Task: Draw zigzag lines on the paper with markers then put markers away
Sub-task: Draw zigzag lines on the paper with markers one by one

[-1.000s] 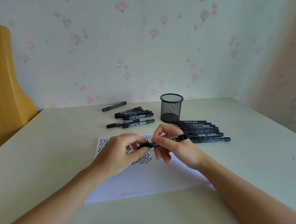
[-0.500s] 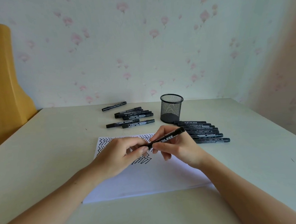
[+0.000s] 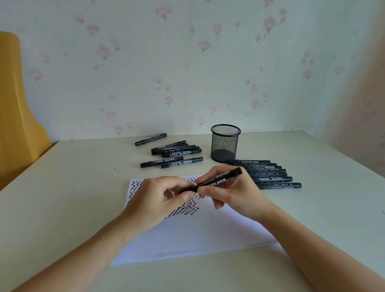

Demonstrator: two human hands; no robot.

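Under both hands: tabletop [image 3: 52,218], pale, carrying everything else.
Paper [image 3: 195,235]: white sheet directly beneath the hands; its far part is filled with black zigzag rows, while the part nearer the person than the hands is blank.
Mesh cup [image 3: 226,142]: black, upright, beyond the right hand; no marker stands above its rim.
Right row of markers [image 3: 269,173]: capped black pens laid side by side just past the right hand, toward the cup.
Left group of markers [image 3: 176,154]: more black pens lying well beyond the left hand, one alone [image 3: 151,139] farther back still.
Progress: by my judgement the drawing is partly done, with several zigzag rows down and blank paper left; putting away has not begun in the cup, since every marker I can see lies on the tabletop.
Left hand [image 3: 154,201]: fingers curled, thumb and fingertips pinching the near end of the held marker; whether that end is a cap being pulled or pushed I cannot tell.
Right hand [image 3: 233,193]: fingers curled around the barrel, gripping it from below and behind.
Held marker [image 3: 216,180]: black, tilted, its far end raised toward the cup, held above the paper between the two hands.
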